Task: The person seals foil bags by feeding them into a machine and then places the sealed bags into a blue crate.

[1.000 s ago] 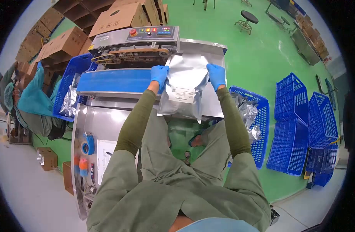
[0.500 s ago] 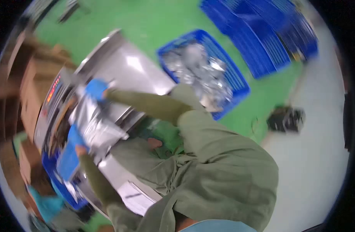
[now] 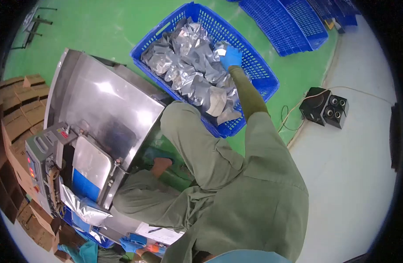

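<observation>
My right hand [image 3: 231, 56], in a blue glove, reaches out into a blue basket [image 3: 258, 70] on the green floor and closes on the corner of one silver foil pouch [image 3: 219, 49] among several. My left hand [image 3: 130, 244], also gloved, is low at the frame's bottom edge by the steel table; its fingers are mostly hidden. Another foil pouch [image 3: 83, 211] lies on the sealing machine [image 3: 48, 166], on its blue belt, free of both hands.
A steel table top [image 3: 100, 101] stands between the sealer and the basket. More blue baskets [image 3: 293, 22] lie beyond. A black box with cables [image 3: 324, 107] sits on the grey floor to the right. Cardboard boxes [image 3: 12, 114] stack at the left.
The view has swung right. Both hands let go of the pouch at the sealer, where it now lies. My right hand went out to the basket of pouches and my left dropped low.
</observation>
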### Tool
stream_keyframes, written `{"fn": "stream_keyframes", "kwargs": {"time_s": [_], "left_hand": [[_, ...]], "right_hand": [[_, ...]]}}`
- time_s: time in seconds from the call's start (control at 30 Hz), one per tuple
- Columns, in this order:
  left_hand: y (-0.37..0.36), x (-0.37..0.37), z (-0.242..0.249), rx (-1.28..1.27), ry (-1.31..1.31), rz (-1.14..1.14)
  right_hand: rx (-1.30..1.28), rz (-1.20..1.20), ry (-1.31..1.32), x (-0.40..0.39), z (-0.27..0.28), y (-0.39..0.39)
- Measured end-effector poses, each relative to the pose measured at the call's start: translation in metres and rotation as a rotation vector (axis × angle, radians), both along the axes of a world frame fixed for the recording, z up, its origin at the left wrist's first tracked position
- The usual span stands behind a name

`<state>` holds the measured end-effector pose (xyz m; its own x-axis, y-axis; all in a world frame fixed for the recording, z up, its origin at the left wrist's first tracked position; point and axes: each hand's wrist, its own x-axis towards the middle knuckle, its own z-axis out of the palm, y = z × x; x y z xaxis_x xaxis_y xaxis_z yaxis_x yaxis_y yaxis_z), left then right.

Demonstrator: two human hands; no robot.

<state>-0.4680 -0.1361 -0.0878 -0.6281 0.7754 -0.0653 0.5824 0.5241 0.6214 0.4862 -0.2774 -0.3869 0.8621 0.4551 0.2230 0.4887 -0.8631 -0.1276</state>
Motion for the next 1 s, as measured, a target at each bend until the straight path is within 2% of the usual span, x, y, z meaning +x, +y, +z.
{"fn": "stream_keyframes", "kwargs": {"time_s": [0.07,0.1,0.2,0.23,0.3,0.4,0.47,0.57,0.6,0.63,0.67,0.7,0.73,0.77,0.83,0.87,0.93,0.97,1.0], "left_hand": [[0.002,-0.010,0.005,-0.081,0.061,-0.131],[0.004,0.012,0.003,0.013,0.014,-0.061],[0.014,0.082,0.031,-0.052,-0.035,-0.060],[0.016,0.077,0.029,-0.002,0.087,-0.215],[0.013,0.093,0.037,0.049,0.114,-0.273],[0.003,0.137,0.060,0.209,0.180,-0.317],[-0.003,0.170,0.059,0.378,0.144,-0.298],[0.009,0.246,0.047,0.398,-0.242,-0.400],[0.011,0.290,0.042,0.481,-0.323,-0.647],[0.014,0.337,0.052,0.532,-0.183,-0.820],[0.022,0.373,0.061,0.296,-0.270,-0.818],[0.011,0.425,0.122,0.161,-0.303,-0.962],[0.039,0.438,0.096,0.348,-0.215,-1.175],[0.049,0.455,0.106,0.451,-0.187,-1.274],[0.079,0.473,0.117,0.610,-0.178,-1.280],[0.117,0.456,0.071,0.725,-0.284,-1.296],[0.131,0.417,0.077,0.618,-0.235,-1.230],[0.135,0.401,0.081,0.561,-0.217,-1.205],[0.139,0.384,0.085,0.497,-0.200,-1.187]], "right_hand": [[-0.165,-0.028,0.158,0.003,-0.052,-0.008],[-0.239,-0.043,0.224,0.008,-0.064,-0.008],[-0.225,0.097,0.209,-0.006,-0.028,-0.013],[-0.215,0.124,0.221,-0.009,-0.016,-0.013],[-0.207,0.170,0.238,-0.010,0.015,-0.016],[-0.002,0.279,0.163,-0.019,0.131,-0.005],[0.118,0.488,0.064,-0.028,0.209,0.011],[0.195,0.866,-0.033,-0.070,0.336,0.053],[0.196,1.006,-0.059,-0.094,0.377,0.067],[0.138,1.094,-0.118,-0.124,0.418,0.080],[0.079,1.185,-0.181,-0.157,0.456,0.092],[0.118,1.322,-0.175,-0.189,0.489,0.102],[0.155,1.462,-0.166,-0.220,0.517,0.111],[0.079,1.551,-0.184,-0.251,0.541,0.121],[-0.080,1.719,-0.220,-0.307,0.571,0.140],[-0.030,1.811,-0.248,-0.331,0.575,0.152],[0.068,1.975,-0.291,-0.370,0.573,0.171],[-0.018,1.933,-0.340,-0.381,0.568,0.183],[0.274,1.946,-0.336,-0.388,0.562,0.192]]}}
